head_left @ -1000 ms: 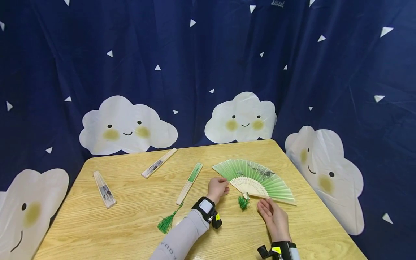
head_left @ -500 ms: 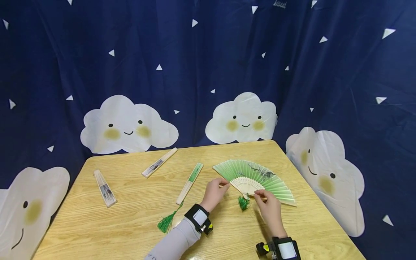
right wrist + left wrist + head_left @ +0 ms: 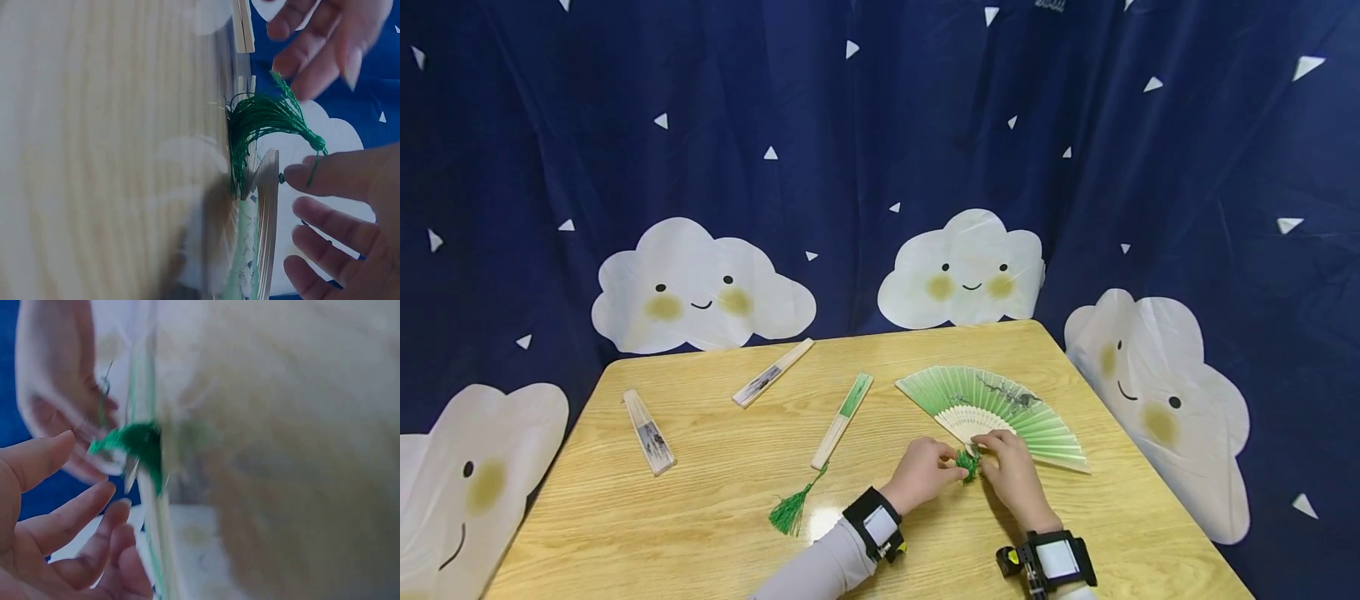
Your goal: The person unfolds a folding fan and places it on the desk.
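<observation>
An open green fan lies spread on the wooden table, with its short green tassel at the pivot. My left hand reaches the tassel from the left, fingers loosely bent and holding nothing. In the left wrist view the tassel hangs just beyond those fingers. My right hand rests at the fan's pivot. In the right wrist view one of its fingertips touches the cord of the tassel; the other fingers are stretched out.
Three closed fans lie to the left: a green one with a long tassel, a pale one further back, and another near the left edge. A dark blue cloud curtain hangs behind.
Both hands have come together at the fan's pivot. The left hand left the fan's left edge and moved down to the tassel; the right hand moved up from the table onto the pivot.
</observation>
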### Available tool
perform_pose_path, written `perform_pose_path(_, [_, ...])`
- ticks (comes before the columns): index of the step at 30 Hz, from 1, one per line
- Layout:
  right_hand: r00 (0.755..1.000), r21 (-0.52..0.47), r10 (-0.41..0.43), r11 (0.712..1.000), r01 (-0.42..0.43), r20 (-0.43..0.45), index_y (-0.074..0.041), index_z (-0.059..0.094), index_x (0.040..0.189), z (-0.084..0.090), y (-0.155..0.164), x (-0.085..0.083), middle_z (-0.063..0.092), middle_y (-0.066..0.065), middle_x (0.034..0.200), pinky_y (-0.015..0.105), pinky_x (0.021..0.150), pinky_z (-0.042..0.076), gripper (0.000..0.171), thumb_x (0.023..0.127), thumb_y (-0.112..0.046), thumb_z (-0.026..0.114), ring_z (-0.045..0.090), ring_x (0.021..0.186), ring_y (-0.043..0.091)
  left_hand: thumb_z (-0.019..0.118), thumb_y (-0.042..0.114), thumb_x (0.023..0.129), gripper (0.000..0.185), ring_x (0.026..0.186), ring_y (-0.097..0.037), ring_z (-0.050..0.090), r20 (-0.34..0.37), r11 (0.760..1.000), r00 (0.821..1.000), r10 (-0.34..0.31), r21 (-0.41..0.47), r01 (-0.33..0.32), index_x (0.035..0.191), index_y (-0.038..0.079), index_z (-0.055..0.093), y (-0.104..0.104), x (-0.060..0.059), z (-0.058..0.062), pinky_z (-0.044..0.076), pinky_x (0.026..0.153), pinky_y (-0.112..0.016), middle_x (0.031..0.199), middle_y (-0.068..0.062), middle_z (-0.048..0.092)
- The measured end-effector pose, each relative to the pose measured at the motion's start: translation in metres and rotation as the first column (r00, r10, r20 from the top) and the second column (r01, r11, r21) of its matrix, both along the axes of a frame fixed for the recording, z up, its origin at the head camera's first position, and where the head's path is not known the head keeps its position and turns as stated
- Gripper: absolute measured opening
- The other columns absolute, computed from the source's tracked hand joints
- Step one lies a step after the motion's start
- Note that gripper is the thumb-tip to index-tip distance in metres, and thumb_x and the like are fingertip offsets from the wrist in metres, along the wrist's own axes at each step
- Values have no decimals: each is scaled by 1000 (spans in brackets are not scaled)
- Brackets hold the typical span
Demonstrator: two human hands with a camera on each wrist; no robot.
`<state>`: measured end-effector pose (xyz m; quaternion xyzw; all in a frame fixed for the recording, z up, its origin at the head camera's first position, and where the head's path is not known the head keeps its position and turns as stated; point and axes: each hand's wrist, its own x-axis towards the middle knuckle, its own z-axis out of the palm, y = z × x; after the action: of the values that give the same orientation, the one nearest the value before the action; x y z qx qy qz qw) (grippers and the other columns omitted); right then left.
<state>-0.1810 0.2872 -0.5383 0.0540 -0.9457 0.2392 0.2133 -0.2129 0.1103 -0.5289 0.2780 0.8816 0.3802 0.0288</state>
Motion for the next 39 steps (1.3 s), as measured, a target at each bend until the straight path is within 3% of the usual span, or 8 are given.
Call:
perform_pose_path(6, [999, 5, -8, 1000, 7, 38, -5, 71, 106, -2, 2, -7, 67, 17, 105, 51, 84, 50, 30, 77, 4, 74, 58, 99, 37, 74, 40, 83, 24, 77, -8, 52, -133, 995, 990, 37, -83, -48, 88, 17, 78, 26, 3, -3, 37, 68, -22, 76, 5, 68])
perform_pose_path(9, [999, 23, -5, 1000, 4, 49, -5, 72, 102, -3, 3, -9, 67, 16, 103, 51, 83, 50, 28, 75, 3, 75, 59, 97, 37, 75, 35, 83, 17, 73, -8, 52, -141, 995, 989, 46, -81, -58, 80, 19, 77, 31, 2, -3, 38, 66, -22, 73, 8, 66])
perform_pose_path(12, [999, 28, 7, 1000, -8, 51, -5, 72, 99, -5, 3, -11, 68, 17, 100, 51, 82, 50, 25, 75, 1, 77, 60, 94, 37, 73, 24, 84, 15, 62, -5, 48, -57, 999, 997, 44, -16, -45, 73, 14, 73, 31, 1, -2, 36, 58, -19, 67, 6, 62])
perform_pose_path(16, [997, 29, 4, 1000, -6, 77, -7, 73, 96, -7, 6, -16, 67, 16, 98, 51, 83, 50, 19, 78, -3, 76, 60, 95, 37, 67, 15, 86, 10, 55, -1, 43, 98, 993, 994, 40, 108, -50, 78, 7, 69, 26, -1, 0, 35, 50, -16, 66, 3, 61])
perform_pose_path(22, [991, 16, -26, 1000, 24, 131, -8, 74, 91, -3, 12, -24, 67, 15, 98, 52, 83, 51, 10, 81, -7, 74, 61, 96, 37, 68, 18, 90, 12, 57, 0, 47, 120, 987, 991, 62, 142, -79, 86, 7, 72, 17, 0, 10, 38, 52, -16, 70, 1, 67])
perform_pose_path(27, [988, 15, -42, 999, 40, 147, -7, 74, 89, 0, 18, -29, 66, 13, 94, 50, 79, 52, 6, 83, -7, 73, 61, 92, 33, 67, 23, 91, 14, 52, 0, 47, 78, 996, 994, 71, 49, -75, 87, 11, 73, 11, 8, 18, 37, 48, -17, 62, 8, 66])
perform_pose_path(34, [985, 63, -84, 995, 75, 149, -5, 73, 90, 1, 31, -41, 66, 16, 92, 50, 75, 53, 6, 84, -7, 71, 63, 89, 35, 69, 27, 89, 10, 56, 1, 53, -105, 982, 994, 31, -181, -50, 88, 21, 76, 6, 26, 15, 36, 51, -18, 65, 14, 67])
perform_pose_path(39, [980, 76, -93, 994, 81, 174, -4, 73, 95, 2, 39, -51, 65, 20, 96, 51, 74, 54, 10, 87, -9, 68, 63, 90, 38, 70, 29, 89, 10, 61, 1, 56, -94, 971, 996, 0, -238, -23, 88, 21, 76, 1, 35, 8, 38, 52, -19, 75, 12, 70])
